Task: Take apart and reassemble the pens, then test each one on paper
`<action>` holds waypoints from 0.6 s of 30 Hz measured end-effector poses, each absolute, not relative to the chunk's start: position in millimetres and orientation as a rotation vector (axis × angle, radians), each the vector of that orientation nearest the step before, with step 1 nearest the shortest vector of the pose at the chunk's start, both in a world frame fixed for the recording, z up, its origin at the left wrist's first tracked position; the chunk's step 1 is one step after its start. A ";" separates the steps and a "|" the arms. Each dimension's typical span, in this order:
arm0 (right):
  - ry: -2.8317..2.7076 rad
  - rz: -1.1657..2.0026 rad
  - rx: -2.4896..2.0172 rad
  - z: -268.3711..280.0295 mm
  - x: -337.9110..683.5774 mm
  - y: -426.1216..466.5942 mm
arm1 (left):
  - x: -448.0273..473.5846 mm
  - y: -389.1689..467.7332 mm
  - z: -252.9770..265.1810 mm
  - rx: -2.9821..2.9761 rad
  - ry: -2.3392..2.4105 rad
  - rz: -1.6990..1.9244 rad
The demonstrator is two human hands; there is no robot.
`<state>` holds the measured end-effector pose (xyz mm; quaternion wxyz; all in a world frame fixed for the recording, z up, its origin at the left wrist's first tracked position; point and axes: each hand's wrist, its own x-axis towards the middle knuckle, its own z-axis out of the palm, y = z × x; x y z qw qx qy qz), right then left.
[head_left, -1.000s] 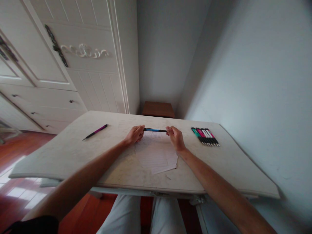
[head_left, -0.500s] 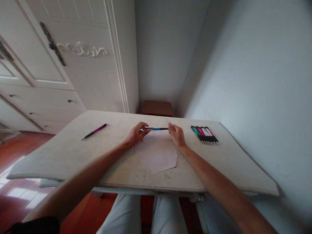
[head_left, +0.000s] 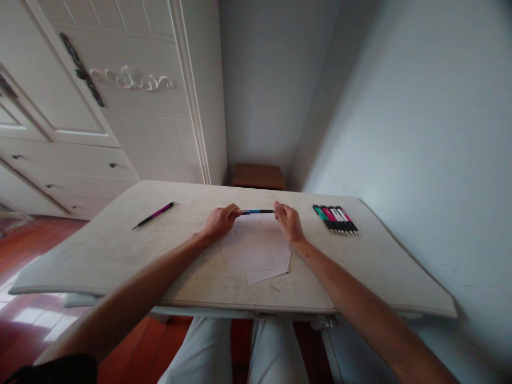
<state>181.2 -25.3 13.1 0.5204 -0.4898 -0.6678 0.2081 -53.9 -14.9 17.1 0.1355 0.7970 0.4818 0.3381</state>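
A blue and black pen (head_left: pixel 258 212) is held level between my two hands, above the far edge of some lined paper sheets (head_left: pixel 254 250). My left hand (head_left: pixel 221 221) is closed around the pen's left end. At the black right end, my right hand (head_left: pixel 288 221) grips it with thumb and fingers pinched. Both tips of the pen are hidden in my fingers. The sheets beneath overlap, and their right side has a torn-looking edge.
On the left of the white table (head_left: pixel 120 250) lies a purple and black pen (head_left: pixel 154 215). Several pens (head_left: pixel 336 220) in green, pink and white lie side by side on the right. A white wardrobe (head_left: pixel 152 128), a brown wooden box-like piece (head_left: pixel 258 176) and a wall stand behind.
My left fingers, looser and partly spread half a second ago, have closed round the pen's left end. The right hand keeps its grip, nearly unmoved.
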 end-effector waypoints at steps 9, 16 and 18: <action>-1.636 0.457 -1.173 12.4 185.6 -23.7 | -54.2 -16.8 16.6 2.352 1.272 0.883; -1.675 0.399 -1.168 12.5 185.8 -22.9 | -47.2 -23.9 24.9 2.164 1.209 0.918; -1.692 0.388 -1.150 12.3 186.1 -22.3 | -45.1 -24.2 24.2 2.013 1.204 0.915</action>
